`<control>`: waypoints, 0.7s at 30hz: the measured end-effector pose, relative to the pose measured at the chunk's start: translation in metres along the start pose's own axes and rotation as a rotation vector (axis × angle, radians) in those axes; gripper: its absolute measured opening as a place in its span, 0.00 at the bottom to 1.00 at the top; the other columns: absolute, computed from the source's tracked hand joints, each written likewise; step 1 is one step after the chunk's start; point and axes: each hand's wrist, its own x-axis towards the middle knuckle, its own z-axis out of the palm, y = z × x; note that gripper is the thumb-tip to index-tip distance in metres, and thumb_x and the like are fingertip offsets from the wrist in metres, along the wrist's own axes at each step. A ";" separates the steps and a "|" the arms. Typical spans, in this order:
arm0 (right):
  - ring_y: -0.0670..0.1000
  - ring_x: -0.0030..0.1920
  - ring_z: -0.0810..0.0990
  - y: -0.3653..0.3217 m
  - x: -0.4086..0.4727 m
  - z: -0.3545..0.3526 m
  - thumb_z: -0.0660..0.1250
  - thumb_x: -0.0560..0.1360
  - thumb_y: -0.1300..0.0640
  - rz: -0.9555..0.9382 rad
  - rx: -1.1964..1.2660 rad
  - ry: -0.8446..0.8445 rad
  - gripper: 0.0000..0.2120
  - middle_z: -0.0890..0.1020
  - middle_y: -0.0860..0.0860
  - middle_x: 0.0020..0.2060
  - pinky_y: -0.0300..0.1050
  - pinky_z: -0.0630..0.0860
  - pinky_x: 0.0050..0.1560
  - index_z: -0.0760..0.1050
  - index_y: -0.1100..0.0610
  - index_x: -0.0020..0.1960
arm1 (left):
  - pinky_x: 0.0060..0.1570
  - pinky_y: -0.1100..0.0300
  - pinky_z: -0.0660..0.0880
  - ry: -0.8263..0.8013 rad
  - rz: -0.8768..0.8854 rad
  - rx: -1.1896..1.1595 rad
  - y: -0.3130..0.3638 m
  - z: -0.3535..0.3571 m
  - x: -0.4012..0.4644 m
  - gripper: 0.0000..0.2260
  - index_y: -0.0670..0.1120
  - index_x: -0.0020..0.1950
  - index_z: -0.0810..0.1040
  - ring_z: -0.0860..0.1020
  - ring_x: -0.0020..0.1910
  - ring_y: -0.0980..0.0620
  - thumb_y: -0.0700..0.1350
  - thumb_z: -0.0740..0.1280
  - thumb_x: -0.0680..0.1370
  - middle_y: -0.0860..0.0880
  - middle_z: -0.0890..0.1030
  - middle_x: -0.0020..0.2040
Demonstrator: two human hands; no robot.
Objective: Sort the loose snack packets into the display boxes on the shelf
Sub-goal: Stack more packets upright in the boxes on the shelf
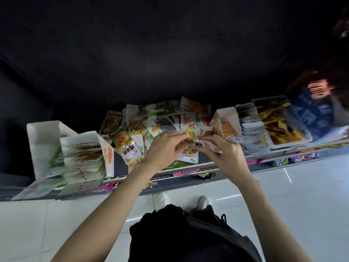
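A heap of loose snack packets (151, 121) lies in the middle of the shelf (207, 166). My left hand (166, 148) and my right hand (222, 150) meet over the front of the heap, and both grip a small stack of packets (196, 144) between them. White display boxes stand on both sides: one at the left (85, 157) full of upright packets, a taller one behind it (43, 140), and one at the right (226, 121) with orange packets.
More boxes at the right hold white sachets (251, 129) and yellow packets (279, 125); a blue pack (311, 114) lies beyond. A lower shelf shows pink and purple packets (185, 173). White tiled floor and my shoes (162, 200) are below.
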 end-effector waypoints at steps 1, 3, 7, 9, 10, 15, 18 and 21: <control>0.46 0.28 0.79 0.008 -0.007 -0.017 0.68 0.73 0.51 -0.007 -0.068 0.047 0.12 0.83 0.49 0.35 0.40 0.76 0.29 0.82 0.58 0.50 | 0.45 0.57 0.77 -0.013 0.029 -0.062 0.012 0.005 0.011 0.07 0.50 0.53 0.81 0.81 0.45 0.55 0.46 0.70 0.75 0.54 0.84 0.48; 0.46 0.27 0.78 0.026 -0.022 -0.047 0.66 0.74 0.51 -0.003 -0.147 0.176 0.12 0.84 0.50 0.33 0.40 0.76 0.28 0.83 0.59 0.48 | 0.46 0.60 0.74 0.008 0.110 -0.098 0.039 0.021 0.035 0.06 0.51 0.52 0.81 0.80 0.44 0.58 0.48 0.68 0.76 0.56 0.83 0.47; 0.50 0.38 0.83 0.067 -0.043 -0.101 0.69 0.74 0.61 0.171 -0.208 0.466 0.07 0.84 0.50 0.45 0.39 0.77 0.38 0.83 0.59 0.51 | 0.51 0.60 0.72 0.168 0.002 -0.111 0.067 0.071 0.079 0.09 0.49 0.56 0.78 0.77 0.51 0.55 0.46 0.67 0.76 0.54 0.80 0.51; 0.54 0.43 0.84 0.091 -0.045 -0.119 0.68 0.74 0.65 0.212 -0.286 0.543 0.09 0.84 0.53 0.48 0.43 0.78 0.43 0.83 0.59 0.52 | 0.50 0.58 0.74 0.151 -0.203 -0.141 0.062 0.100 0.093 0.15 0.49 0.61 0.75 0.77 0.52 0.54 0.49 0.69 0.75 0.52 0.79 0.54; 0.55 0.46 0.84 0.101 -0.042 -0.125 0.66 0.75 0.66 0.187 -0.308 0.551 0.10 0.84 0.54 0.48 0.47 0.80 0.45 0.83 0.59 0.52 | 0.49 0.59 0.74 0.117 -0.300 -0.144 0.058 0.114 0.097 0.18 0.48 0.64 0.73 0.77 0.53 0.53 0.50 0.69 0.75 0.50 0.78 0.56; 0.55 0.47 0.83 0.141 -0.009 -0.129 0.60 0.75 0.66 -0.053 -0.397 0.424 0.13 0.85 0.55 0.46 0.49 0.79 0.45 0.83 0.60 0.50 | 0.48 0.56 0.75 -0.035 -0.574 -0.081 0.041 0.161 0.110 0.31 0.46 0.73 0.62 0.77 0.56 0.47 0.52 0.69 0.75 0.45 0.73 0.64; 0.54 0.46 0.83 0.163 0.011 -0.118 0.61 0.72 0.67 -0.134 -0.430 0.313 0.14 0.85 0.52 0.45 0.46 0.78 0.44 0.83 0.58 0.49 | 0.50 0.56 0.75 -0.044 -0.585 -0.080 0.038 0.174 0.117 0.30 0.46 0.73 0.62 0.79 0.54 0.48 0.47 0.70 0.75 0.45 0.73 0.66; 0.55 0.43 0.83 0.181 0.033 -0.102 0.65 0.65 0.71 -0.145 -0.493 0.169 0.16 0.85 0.53 0.42 0.45 0.78 0.42 0.83 0.57 0.48 | 0.54 0.57 0.75 -0.010 -0.588 -0.105 0.040 0.180 0.120 0.29 0.46 0.73 0.63 0.80 0.54 0.49 0.43 0.70 0.74 0.46 0.74 0.65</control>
